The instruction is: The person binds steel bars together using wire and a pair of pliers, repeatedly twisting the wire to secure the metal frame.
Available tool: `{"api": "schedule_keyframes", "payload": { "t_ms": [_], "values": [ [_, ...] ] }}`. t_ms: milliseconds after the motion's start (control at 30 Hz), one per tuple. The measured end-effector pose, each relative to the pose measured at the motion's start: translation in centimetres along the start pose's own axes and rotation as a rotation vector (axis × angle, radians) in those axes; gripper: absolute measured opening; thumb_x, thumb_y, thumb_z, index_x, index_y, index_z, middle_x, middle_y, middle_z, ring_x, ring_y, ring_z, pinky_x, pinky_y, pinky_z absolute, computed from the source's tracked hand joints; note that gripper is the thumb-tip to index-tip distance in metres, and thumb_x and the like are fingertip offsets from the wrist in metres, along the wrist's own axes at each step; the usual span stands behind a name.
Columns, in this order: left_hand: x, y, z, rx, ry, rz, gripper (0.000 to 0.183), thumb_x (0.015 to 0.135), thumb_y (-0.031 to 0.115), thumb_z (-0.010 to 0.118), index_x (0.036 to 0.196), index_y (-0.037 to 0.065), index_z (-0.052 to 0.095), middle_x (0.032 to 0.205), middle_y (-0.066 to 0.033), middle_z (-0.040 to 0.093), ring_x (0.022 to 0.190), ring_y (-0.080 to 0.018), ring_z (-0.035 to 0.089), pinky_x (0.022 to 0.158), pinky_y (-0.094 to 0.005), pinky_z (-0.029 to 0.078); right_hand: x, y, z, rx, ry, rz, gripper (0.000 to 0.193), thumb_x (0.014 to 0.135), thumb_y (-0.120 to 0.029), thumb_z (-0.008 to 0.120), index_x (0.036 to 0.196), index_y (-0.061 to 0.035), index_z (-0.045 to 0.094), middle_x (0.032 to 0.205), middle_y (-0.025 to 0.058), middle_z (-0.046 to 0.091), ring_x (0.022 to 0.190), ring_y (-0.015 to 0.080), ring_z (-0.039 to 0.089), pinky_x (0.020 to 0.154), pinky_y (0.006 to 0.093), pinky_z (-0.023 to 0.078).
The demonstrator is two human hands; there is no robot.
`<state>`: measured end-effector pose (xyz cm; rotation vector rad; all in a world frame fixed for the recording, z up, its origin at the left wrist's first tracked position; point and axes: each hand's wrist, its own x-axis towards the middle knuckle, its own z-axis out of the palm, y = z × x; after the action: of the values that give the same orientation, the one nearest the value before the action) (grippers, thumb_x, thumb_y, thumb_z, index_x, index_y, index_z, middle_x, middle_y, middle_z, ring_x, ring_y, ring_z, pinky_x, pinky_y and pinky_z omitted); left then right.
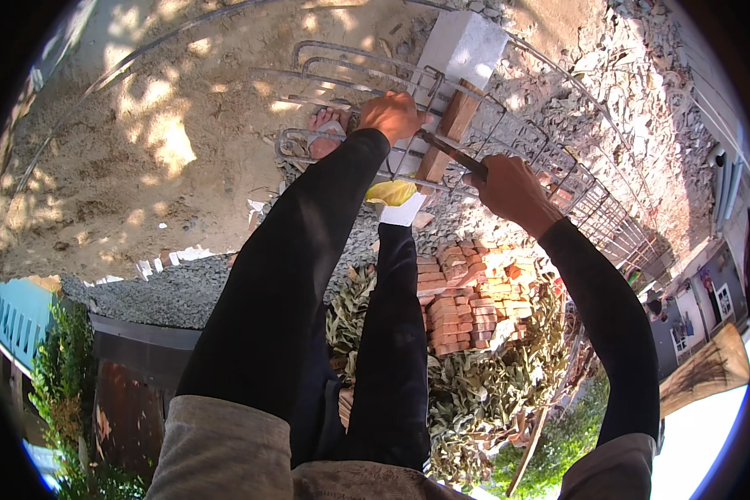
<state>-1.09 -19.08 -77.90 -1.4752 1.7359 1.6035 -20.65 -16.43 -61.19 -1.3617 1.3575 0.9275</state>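
Note:
A long cage of steel rebar point(598, 205) stretches across the upper middle toward the right. My left hand point(392, 115) is closed in a fist around a bar at its near end; the fingertips are hidden. My right hand point(512, 190) grips the dark handle of a slim, long tool point(452, 152). The tool's far end reaches the bars just right of my left hand, where its tip is hard to make out. Under the bars lies a short brown wooden block point(458, 118), crossing a pale rectangular concrete post point(467, 46).
One foot point(323, 140) in a pale sandal stands by the cage's end; something yellow point(392, 193) is at my other foot. Stacked red bricks point(462, 312) and dry leaves point(475, 396) lie below. Gravel point(183, 292) borders sandy ground point(142, 167); rubble point(642, 92) lies upper right.

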Motion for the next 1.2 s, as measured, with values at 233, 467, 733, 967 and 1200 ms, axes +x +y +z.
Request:
{"api": "schedule_keyframes", "payload": {
  "t_ms": [233, 467, 733, 967, 1200],
  "values": [
    [-0.2, 1.5, 1.0, 0.053, 0.087, 0.022, 0.057, 0.088, 0.055, 0.068, 0.109, 0.002, 0.073, 0.11, -0.0252, 0.071, 0.103, -0.0425, 0.069, 0.091, -0.0486, 0.054, -0.9, 3.0, 5.4, 1.375, -0.55, 0.217, 0.05, 0.093, -0.049, 0.073, 0.109, -0.002, 0.067, 0.076, 0.0044, 0.067, 0.059, 0.0112, 0.065, 0.052, 0.0285, 0.051],
    [-1.4, 0.8, 0.7, 0.0, 0.137, 0.096, 0.05, 0.091, 0.047, 0.068, 0.108, 0.001, 0.072, 0.108, -0.0227, 0.072, 0.102, -0.0382, 0.07, 0.091, -0.0476, 0.053, -1.7, 1.4, 1.8, -0.35, 0.587, -0.282, 0.03, 0.085, -0.015, 0.071, 0.108, -0.0001, 0.06, 0.082, 0.0083, 0.065, 0.069, 0.0215, 0.07, 0.063, 0.0397, 0.056],
    [-14.5, -1.7, 3.6, -0.555, 0.552, 0.048, 0.027, 0.096, 0.021, 0.067, 0.109, -0.001, 0.072, 0.102, -0.0194, 0.074, 0.087, -0.0371, 0.072, 0.081, -0.0407, 0.056, 0.4, 2.1, 1.6, -0.768, 0.571, -0.275, 0.024, 0.096, -0.021, 0.063, 0.107, 0.0, 0.065, 0.076, 0.0043, 0.06, 0.065, 0.0181, 0.067, 0.052, 0.0349, 0.051],
    [-20.5, -1.8, 8.2, -0.897, 0.082, -0.178, 0.039, 0.099, 0.023, 0.066, 0.128, -0.003, 0.065, 0.117, -0.0189, 0.071, 0.106, -0.0231, 0.07, 0.086, -0.0314, 0.054, -2.5, 3.2, 3.8, 1.447, -0.586, 0.08, 0.044, 0.1, -0.045, 0.065, 0.106, -0.0012, 0.065, 0.074, 0.0046, 0.064, 0.062, 0.013, 0.064, 0.049, 0.0282, 0.048],
    [-22.1, 3.0, 6.5, -1.346, 0.074, 0.088, 0.059, 0.105, 0.024, 0.055, 0.156, 0.0, 0.035, 0.144, -0.0203, 0.055, 0.134, -0.0268, 0.051, 0.11, -0.0367, 0.039, -10.2, -1.8, 7.9, 1.541, -0.362, 0.075, 0.042, 0.104, -0.04, 0.06, 0.121, -0.0015, 0.06, 0.079, 0.006, 0.065, 0.06, 0.0133, 0.065, 0.05, 0.0259, 0.05]
  ]
}}
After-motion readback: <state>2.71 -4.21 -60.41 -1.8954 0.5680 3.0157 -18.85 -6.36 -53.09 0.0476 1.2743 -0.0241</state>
